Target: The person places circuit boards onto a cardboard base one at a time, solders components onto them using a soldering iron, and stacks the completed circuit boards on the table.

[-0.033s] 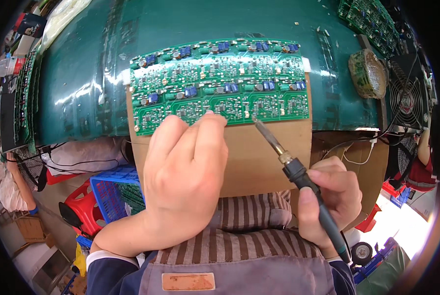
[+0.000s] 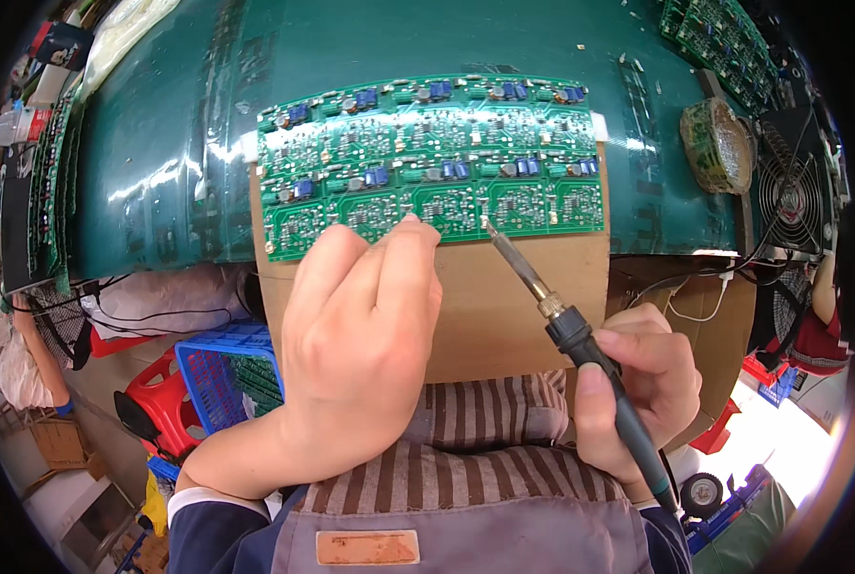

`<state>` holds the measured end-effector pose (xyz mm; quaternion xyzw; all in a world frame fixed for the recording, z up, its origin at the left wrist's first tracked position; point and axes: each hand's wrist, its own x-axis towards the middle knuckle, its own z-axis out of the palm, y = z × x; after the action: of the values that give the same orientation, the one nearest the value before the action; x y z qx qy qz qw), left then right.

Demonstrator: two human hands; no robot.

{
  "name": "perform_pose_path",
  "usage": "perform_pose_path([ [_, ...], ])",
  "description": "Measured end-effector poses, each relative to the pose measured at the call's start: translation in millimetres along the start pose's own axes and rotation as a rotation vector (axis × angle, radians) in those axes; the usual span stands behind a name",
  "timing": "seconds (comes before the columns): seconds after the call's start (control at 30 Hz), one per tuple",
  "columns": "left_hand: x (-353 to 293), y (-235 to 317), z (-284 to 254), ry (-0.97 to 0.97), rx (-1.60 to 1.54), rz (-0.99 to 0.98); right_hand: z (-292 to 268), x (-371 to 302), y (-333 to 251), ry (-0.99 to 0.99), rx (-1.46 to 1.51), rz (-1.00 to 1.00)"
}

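View from the head camera, looking down at the work. The left hand (image 2: 361,335) is reaching up from the lower left, back of the hand toward the camera, wrist bent slightly inward; its fingers are lying together and curling forward, the fingertips (image 2: 410,222) pressing on the near edge of the circuit board (image 2: 427,163). What, if anything, is pinched under those fingertips cannot be told. The right hand (image 2: 638,387) is sitting lower right, closed around the dark handle of the soldering iron (image 2: 566,325) in a pen-like grip, thumb lying along the shaft.

The soldering iron is running on a diagonal: its long axis is rising from the handle at lower right to the metal tip at upper left, with the tip meeting the near edge of the circuit board just beside the left fingertips. The cord end is passing out below the right hand.

The circuit board, a green panel of repeated small units with blue components, is lying with its long axis left to right, resting on a sheet of brown cardboard (image 2: 504,306) that overhangs the green desk (image 2: 160,153). A roll of tape (image 2: 716,145) and a small fan (image 2: 791,196) are standing on the desk at right, well apart from the hands.
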<state>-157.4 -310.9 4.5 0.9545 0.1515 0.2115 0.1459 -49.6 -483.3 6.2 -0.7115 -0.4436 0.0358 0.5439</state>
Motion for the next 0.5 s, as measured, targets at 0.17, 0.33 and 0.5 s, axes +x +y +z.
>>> perform_pose_path([
  [0.17, -8, -9, 5, 0.030, -0.061, 0.063, 9, 1, -3, -0.029, -0.012, 0.008],
  [0.33, -9, -13, 9, 0.058, -0.064, 0.083, 16, 3, -3, -0.054, -0.025, 0.033],
  [0.5, -7, -9, 7, 0.047, -0.020, 0.040, 15, 1, -7, -0.074, -0.056, 0.004],
])
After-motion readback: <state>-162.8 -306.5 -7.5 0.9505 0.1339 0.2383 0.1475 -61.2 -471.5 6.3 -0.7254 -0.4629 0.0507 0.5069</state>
